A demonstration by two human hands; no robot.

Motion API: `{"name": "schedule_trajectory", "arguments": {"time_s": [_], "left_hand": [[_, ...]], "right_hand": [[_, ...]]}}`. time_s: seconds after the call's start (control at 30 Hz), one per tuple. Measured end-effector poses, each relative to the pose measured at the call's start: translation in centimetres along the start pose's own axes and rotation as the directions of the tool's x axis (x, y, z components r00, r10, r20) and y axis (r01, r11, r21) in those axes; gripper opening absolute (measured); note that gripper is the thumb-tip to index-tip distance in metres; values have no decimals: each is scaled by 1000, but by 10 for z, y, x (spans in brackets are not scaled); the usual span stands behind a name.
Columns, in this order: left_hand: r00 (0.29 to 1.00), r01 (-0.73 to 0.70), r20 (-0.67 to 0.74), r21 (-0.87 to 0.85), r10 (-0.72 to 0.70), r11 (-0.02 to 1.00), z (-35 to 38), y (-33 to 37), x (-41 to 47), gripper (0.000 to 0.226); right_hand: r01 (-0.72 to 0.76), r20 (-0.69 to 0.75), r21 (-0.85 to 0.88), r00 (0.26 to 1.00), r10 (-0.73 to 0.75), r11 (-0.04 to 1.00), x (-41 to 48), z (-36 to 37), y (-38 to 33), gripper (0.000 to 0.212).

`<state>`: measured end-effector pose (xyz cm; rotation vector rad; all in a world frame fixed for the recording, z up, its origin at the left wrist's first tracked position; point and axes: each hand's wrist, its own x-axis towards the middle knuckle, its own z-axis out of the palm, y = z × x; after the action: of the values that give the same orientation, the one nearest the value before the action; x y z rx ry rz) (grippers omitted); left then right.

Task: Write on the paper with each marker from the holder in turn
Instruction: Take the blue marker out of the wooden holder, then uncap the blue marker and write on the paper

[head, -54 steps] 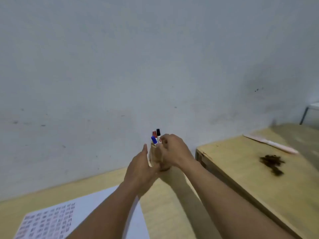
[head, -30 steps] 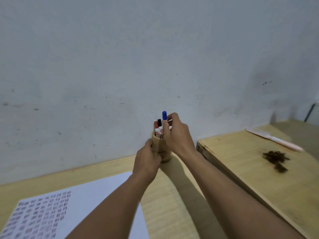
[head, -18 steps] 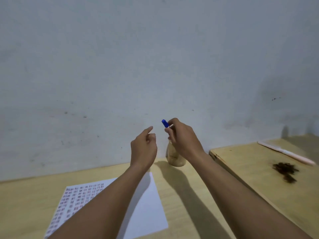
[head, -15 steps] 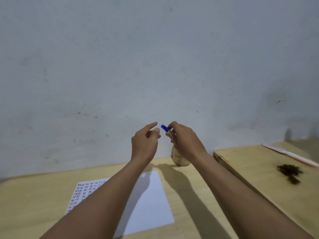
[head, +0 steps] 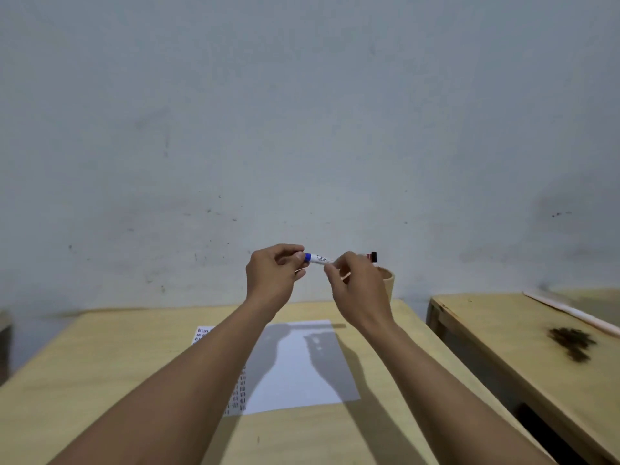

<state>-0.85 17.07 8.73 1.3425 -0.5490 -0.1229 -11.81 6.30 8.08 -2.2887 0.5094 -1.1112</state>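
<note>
Both hands pinch the white marker with the blue cap: left hand on the cap, right hand on the body. Next, pull the cap off.

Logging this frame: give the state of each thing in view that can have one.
blue marker: capped, level, held between both hands.
left hand: pinching the cap end.
right hand: gripping the barrel.
holder: upright, markers still inside.
paper: flat on the table, partly written.
</note>
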Motion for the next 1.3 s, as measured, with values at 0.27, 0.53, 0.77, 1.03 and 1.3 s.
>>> {"name": "schedule_trajectory", "arguments": {"time_s": [0.27,0.53,0.77,1.03,1.3], "left_hand": [[997,-7,71,39,4,999,-43,-16,-17,11],[1000,3,-12,175,-1,985,-78,-30,-22,15],[993,15,-108,468,40,884,-127,-39,-20,11],[974,151,-224,749,31,646,-191,-69,-18,17],[976,199,-216,838,-25,508,-195,-96,-14,29]], "right_hand": [[-647,632,750,643,433,-134,-17,40,-40,19],[-603,550,797,720,423,-10,-34,78,-47,15],[-627,497,749,745,446,213,-41,102,-43,16],[-645,485,644,760,432,412,-45,129,-35,16],[-607,450,599,795,407,522,-44,140,-25,22]]}}
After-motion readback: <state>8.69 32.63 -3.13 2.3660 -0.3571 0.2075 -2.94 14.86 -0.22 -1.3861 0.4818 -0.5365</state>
